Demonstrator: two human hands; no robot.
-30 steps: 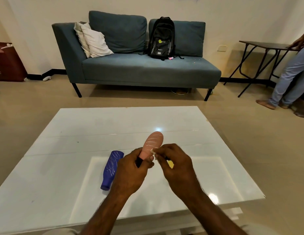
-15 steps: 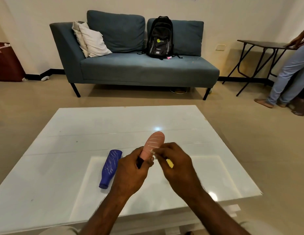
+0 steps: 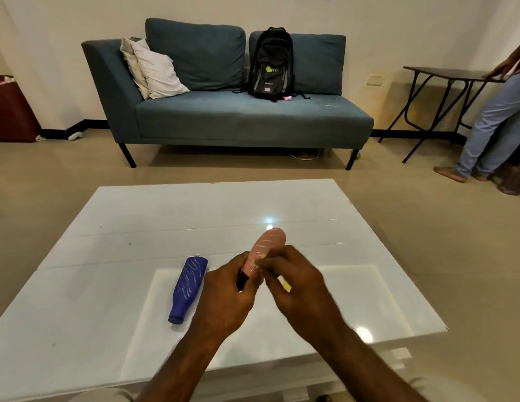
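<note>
1. Little has moved since the earlier frames: both hands stay at lower centre, so the picking step is probably unfinished.
2. Left hand (image 3: 224, 297) is curled round the dark lower end of the pink bottle (image 3: 269, 242), which is held tilted above the table (image 3: 136, 227).
3. Right hand (image 3: 299, 291), fingers curled, pinches at the pink bottle's side; a yellow piece (image 3: 285, 284) shows beneath it.
4. Blue bottle (image 3: 189, 285) lies on the table left of the hands, apart from them; nothing obstructs the work. Sofa (image 3: 238, 117) with backpack (image 3: 270, 65) stands at upper centre.
</note>
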